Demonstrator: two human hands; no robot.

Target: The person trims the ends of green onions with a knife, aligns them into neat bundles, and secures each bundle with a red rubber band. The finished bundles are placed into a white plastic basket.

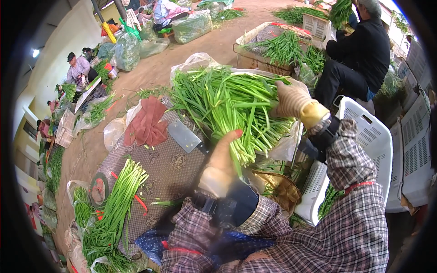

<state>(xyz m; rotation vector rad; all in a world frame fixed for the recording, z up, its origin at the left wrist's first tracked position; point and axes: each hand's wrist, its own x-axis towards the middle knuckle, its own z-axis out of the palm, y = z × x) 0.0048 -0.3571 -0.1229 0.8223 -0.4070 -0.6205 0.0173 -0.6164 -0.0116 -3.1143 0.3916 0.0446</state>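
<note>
My left hand (pixel 220 158), in a glove with a red-tipped thumb, is closed round a bunch of green leafy stalks (pixel 240 145) with pale cut ends. Beyond it, my right hand (pixel 293 99), in a striped knit glove, lies on the right side of a large heap of the same stalks (pixel 218 88); its fingertips are hidden among them. A cleaver (pixel 184 134) lies flat on the patterned cloth-covered surface (pixel 164 170), beside a reddish-brown cloth (pixel 146 121). At the lower left lies another bundle of stalks (pixel 119 198) with a red tie near it.
A white plastic crate (pixel 372 136) stands close on my right. A person (pixel 358 58) in dark clothes sits beyond, near a basket (pixel 263 63) heaped with greens. A round tape roll (pixel 99 189) lies at the surface's left edge. Further people and filled plastic bags (pixel 193 27) are at the back.
</note>
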